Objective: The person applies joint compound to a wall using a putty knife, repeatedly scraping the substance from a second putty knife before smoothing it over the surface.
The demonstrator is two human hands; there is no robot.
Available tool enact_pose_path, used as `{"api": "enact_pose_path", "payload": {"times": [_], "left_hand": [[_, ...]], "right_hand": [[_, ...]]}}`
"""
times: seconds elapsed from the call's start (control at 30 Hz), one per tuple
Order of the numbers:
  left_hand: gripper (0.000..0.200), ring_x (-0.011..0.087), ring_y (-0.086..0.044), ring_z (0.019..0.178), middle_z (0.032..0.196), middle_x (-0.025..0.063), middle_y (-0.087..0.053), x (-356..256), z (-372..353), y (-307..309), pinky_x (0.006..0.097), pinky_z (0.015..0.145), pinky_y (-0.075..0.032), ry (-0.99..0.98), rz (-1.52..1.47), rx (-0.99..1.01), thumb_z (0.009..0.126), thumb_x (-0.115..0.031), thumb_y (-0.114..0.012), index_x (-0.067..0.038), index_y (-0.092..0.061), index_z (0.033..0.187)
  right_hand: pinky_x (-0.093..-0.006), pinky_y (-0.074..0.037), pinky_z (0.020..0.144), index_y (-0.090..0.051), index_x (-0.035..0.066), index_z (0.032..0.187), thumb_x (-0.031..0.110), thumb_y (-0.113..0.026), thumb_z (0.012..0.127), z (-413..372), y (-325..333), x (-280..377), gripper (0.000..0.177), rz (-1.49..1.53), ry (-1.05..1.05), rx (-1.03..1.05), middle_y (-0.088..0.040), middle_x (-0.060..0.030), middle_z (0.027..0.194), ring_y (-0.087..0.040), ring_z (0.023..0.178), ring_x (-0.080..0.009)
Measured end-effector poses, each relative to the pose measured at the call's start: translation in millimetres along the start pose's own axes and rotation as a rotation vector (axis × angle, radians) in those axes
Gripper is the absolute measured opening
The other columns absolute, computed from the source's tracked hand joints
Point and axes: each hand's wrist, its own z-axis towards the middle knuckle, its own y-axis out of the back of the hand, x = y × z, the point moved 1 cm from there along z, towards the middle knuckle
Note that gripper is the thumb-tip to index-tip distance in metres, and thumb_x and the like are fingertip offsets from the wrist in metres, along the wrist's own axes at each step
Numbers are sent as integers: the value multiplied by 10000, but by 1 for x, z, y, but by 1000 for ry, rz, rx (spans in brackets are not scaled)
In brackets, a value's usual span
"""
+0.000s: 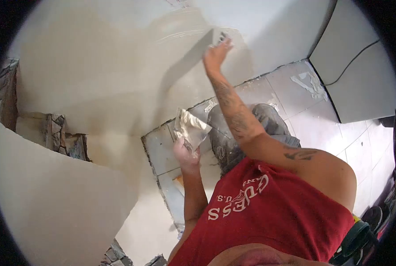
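Note:
My right hand [216, 54] reaches up at the wall [96, 62], closed around a putty knife [216, 37]. Its pale blade is against the wall, beside curved streaks of wet filler [180, 33]. Lower and to the left, my left hand [187, 153] is wrapped around a wide filling knife [202, 129]. Shiny, cream-coloured filler [189, 120] covers much of that blade. White smears mark the fingers of my left hand. Both tools' handles are mostly hidden by my hands.
My bent knees [269, 117] are close to the wall, over the tiled floor [313, 115]. White scraps [311, 84] lie near a pale panel [357, 75] with a dark cable [351, 62]. Rough stone cladding [56, 133] and a pale surface [56, 195] are at left.

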Motion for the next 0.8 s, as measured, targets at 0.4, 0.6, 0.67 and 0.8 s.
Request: {"api": "enact_pose_path", "payload": {"times": [0.4,0.6,0.67,0.8], "left_hand": [[394,254,-574,919,998,165,-575,3,-73,48,312,795,-456,-770,1165,-168,790,-234,-573,72,-518,1032],[364,267,-592,873,946,155,-598,2,-90,35,302,770,-462,-899,1380,-286,770,-229,-607,65,-554,977],[366,264,-592,868,941,162,-598,-31,-127,88,295,762,-462,-916,1363,-253,766,-224,-609,70,-550,976],[380,275,-590,860,922,182,-599,-35,-98,74,310,751,-457,-1024,1141,-172,763,-252,-597,58,-551,979]], "right_hand": [[-531,-156,982,-227,-54,1260,98,-567,686,-33,-85,109,684,-92,-52,117,-191,-342,1286,-199,1197,-463],[-527,-219,957,-312,31,1247,41,-544,662,-106,-86,169,630,45,100,350,-363,-255,1199,-296,1150,-421],[-473,-310,908,-368,38,1211,0,-541,638,-184,-70,189,600,273,235,453,-419,-202,1142,-384,1082,-373],[-361,-440,807,-442,35,1147,-90,-514,613,-170,-11,146,553,1031,-193,1245,-497,-134,1081,-505,982,-279]]}}
